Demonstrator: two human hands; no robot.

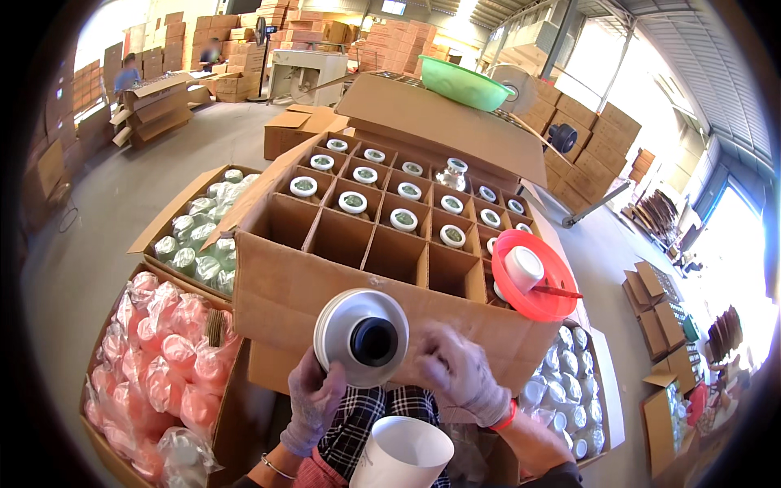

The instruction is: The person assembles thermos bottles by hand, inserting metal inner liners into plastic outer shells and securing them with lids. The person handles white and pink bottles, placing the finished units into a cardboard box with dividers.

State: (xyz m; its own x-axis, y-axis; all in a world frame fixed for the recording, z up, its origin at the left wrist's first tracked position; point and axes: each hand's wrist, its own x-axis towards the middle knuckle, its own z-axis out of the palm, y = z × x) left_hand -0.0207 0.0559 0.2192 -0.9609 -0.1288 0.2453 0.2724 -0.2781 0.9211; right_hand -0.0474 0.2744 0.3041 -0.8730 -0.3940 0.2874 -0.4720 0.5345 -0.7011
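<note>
My left hand point(316, 400), in a pale glove, grips a white round vessel point(382, 312) with a dark hole or plug at its centre; the top faces me. Close to its right side is my right hand point(457, 370), also gloved, its fingers bent and smeared by motion, so I cannot tell whether it holds anything. A white cylindrical cup or tub point(402, 452) stands below, between my forearms, by my checked clothing. In front is a cardboard carton point(390, 281) with dividers. Several white-rimmed glass bottles point(403, 218) sit in its cells, and one silvery bottle point(452, 174) rises higher.
A red bowl point(533, 302) with a white cup point(524, 267) rests on the carton's right corner. Cartons of pink wrapped pieces point(167, 358) and clear wrapped pieces point(199, 236) stand left. Another carton point(610, 390) is at right. A green basin point(465, 84) sits behind.
</note>
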